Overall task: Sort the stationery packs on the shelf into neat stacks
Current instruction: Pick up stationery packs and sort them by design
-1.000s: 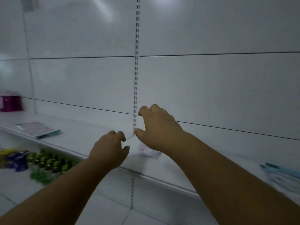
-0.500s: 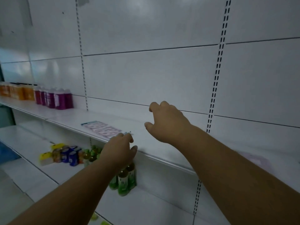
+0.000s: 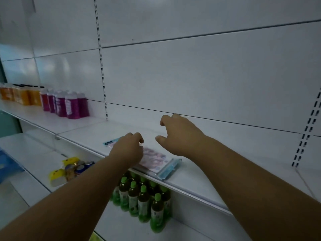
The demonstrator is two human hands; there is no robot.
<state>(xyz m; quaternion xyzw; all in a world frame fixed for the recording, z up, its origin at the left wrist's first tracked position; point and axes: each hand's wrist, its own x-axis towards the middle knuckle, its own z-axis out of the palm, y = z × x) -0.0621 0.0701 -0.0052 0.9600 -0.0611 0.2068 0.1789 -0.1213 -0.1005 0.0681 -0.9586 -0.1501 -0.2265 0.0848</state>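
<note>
On shelf (image 3: 199,178): stationery pack (image 3: 154,158) under curled left hand (image 3: 128,150), grip unclear; right hand (image 3: 180,134) spread, empty, above.

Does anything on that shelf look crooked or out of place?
Yes. The stationery pack lies at a slant on the shelf, its blue end poking out to the front edge, not squared with it. The left hand is over it; the right hand hovers open beside it. The purple bottles stand in tidy rows.
</note>
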